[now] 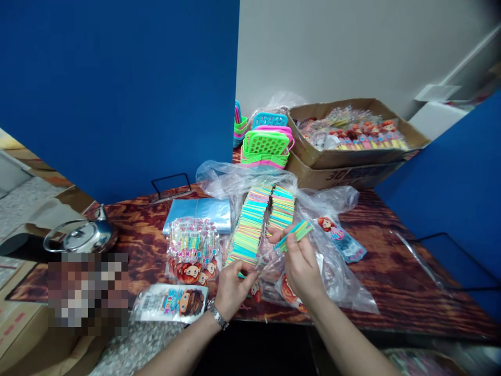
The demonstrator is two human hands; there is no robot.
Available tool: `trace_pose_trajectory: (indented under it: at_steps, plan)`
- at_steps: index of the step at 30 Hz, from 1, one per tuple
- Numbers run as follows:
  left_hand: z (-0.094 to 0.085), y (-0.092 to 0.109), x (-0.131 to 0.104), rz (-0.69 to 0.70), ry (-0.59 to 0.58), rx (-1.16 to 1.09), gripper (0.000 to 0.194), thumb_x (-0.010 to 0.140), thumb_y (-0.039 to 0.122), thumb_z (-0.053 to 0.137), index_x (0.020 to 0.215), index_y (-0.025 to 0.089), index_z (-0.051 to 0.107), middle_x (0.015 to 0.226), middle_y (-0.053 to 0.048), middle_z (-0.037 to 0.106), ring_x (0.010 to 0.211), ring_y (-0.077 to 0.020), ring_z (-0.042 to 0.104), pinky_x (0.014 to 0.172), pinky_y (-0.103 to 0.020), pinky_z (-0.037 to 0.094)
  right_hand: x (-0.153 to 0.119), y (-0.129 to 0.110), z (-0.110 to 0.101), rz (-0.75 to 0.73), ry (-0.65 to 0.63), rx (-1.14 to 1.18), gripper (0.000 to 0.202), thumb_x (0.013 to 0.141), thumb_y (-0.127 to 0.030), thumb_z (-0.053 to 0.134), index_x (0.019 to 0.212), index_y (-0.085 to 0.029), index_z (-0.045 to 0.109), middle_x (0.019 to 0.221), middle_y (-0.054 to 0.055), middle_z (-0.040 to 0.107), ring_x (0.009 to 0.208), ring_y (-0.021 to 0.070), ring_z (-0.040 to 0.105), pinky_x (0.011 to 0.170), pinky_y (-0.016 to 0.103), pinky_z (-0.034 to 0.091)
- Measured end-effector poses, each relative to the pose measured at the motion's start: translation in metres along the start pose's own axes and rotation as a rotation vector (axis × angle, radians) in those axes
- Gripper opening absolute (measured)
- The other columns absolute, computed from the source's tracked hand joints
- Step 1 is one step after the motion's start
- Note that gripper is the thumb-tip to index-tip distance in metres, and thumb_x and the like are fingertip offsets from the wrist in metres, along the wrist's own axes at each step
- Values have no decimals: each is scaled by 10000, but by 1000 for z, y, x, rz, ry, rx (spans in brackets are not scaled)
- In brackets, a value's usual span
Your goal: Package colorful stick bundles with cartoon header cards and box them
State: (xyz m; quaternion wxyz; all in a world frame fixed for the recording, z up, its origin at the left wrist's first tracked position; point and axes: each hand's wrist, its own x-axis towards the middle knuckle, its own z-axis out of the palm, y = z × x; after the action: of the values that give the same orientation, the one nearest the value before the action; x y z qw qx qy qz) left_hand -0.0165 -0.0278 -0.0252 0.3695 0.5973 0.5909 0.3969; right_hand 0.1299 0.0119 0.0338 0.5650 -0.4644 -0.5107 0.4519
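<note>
My right hand is closed around a small bundle of thin plastic sticks in blue, green and yellow, held above the table. Many more such sticks lie packed in two long rows on clear plastic. My left hand, with a metal watch on its wrist, curls at the near end of the left row. Its thumb and fingers are pinched together, and what lies between them is mostly hidden. Under and beside my hands are printed pouches with a red-haired cartoon figure, partly covered by my right hand.
Filled printed packets, a blue plastic stack and a silver pouch lie at left, near a metal kettle. Behind stand coloured baskets and a carton of packets. Blue panels flank the wood-patterned table.
</note>
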Motion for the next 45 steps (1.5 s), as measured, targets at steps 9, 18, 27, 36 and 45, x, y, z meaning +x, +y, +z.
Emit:
trace_pose_trajectory:
  at_steps: [9,18,27,36,45]
  plan:
    - [4,8,-1,39,34,41,127,772,236,594,670,160,600,660,-15,646,634,-143,592,629,-242,450,-14,9,20,-84,1,-205,273,933,-373,327,991,-240,558,1061,51,610,1161,202,458,1001,439,326]
    - [-10,9,4,281,49,100,70,801,186,587,826,149,641,771,-55,664,751,-178,611,684,-274,467,-18,3,-6,-283,-240,-446,396,917,-346,364,1293,-221,375,1392,100,360,1290,234,324,1060,470,269]
    - [-29,6,-1,357,15,90,141,828,203,557,932,159,640,876,-80,671,832,-179,617,737,-282,491,-9,-9,-19,-576,-359,-683,303,845,-177,519,1142,-238,519,1162,90,544,1102,210,517,931,404,432]
    - [-128,-65,2,-75,193,238,297,796,402,555,909,141,638,762,-49,672,650,-180,641,606,-278,525,-1,33,-68,-531,-239,-916,258,876,-253,456,1122,-217,527,1057,80,605,997,202,566,873,347,451]
    - [-136,-111,31,141,433,642,474,782,468,531,1139,158,562,1206,-156,512,1147,-309,467,967,-470,374,4,79,-141,-44,-225,-1571,387,843,-408,473,1146,-181,551,999,108,633,954,261,559,809,367,431]
